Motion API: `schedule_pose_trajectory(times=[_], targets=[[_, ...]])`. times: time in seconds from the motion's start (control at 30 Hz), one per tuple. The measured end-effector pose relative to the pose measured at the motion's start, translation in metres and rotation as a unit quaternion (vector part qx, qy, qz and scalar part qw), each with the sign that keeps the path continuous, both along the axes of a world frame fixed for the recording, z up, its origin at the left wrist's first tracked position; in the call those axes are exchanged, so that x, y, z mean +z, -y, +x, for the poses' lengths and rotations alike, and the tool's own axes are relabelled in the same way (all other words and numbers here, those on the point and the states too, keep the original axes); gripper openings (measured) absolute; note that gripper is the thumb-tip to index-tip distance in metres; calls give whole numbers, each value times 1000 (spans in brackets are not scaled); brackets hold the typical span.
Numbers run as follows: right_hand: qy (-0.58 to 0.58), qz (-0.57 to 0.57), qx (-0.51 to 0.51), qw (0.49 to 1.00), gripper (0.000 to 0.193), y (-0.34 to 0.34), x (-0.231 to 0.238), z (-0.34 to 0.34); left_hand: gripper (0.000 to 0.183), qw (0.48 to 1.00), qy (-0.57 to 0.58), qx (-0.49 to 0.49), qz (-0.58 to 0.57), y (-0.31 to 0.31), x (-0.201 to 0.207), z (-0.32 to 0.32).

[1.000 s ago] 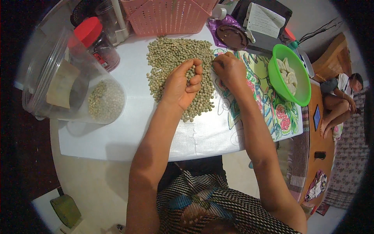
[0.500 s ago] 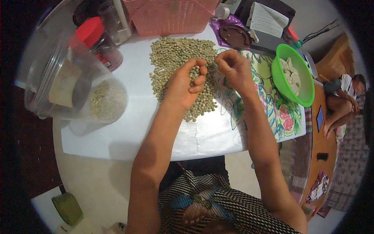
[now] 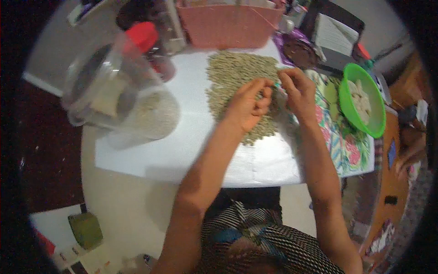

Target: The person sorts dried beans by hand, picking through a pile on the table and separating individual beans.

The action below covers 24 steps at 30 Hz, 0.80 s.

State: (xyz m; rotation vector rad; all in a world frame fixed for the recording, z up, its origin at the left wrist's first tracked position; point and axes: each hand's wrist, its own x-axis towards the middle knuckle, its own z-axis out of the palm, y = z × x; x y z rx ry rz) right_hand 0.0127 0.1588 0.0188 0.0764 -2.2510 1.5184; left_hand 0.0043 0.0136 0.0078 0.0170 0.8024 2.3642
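Closer together than half a second ago, the left hand (image 3: 248, 102) and right hand (image 3: 299, 93) almost meet above the right side of the pile of dried peas (image 3: 235, 71), which lies on the white table cover (image 3: 141, 157). Left fingers curl, right ones pinch; from this blur I cannot tell what they grasp.

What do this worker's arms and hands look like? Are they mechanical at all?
No, they're human. The left hand and right hand show no gloves. Both forearms are uncovered, with no sleeves, watch or cables visible. The garment has black-and-white stripes and a blue patch. Blur hides finer details such as nails.
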Motion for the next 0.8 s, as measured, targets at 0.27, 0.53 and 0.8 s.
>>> schedule_pose_trajectory(times=[0.27, 0.53, 0.8], targets=[[-48, 3, 28, 998, 9, 4, -37, -6, 17, 995, 12, -38, 91, 9, 13, 11], [-70, 57, 24, 996, 10, 5, -21, 1, 21, 984, -149, 79, -50, 84, 119, 61], [-78, 75, 42, 993, 9, 7, -16, 2, 15, 802, -381, 239, -394, 161, 235, 25]])
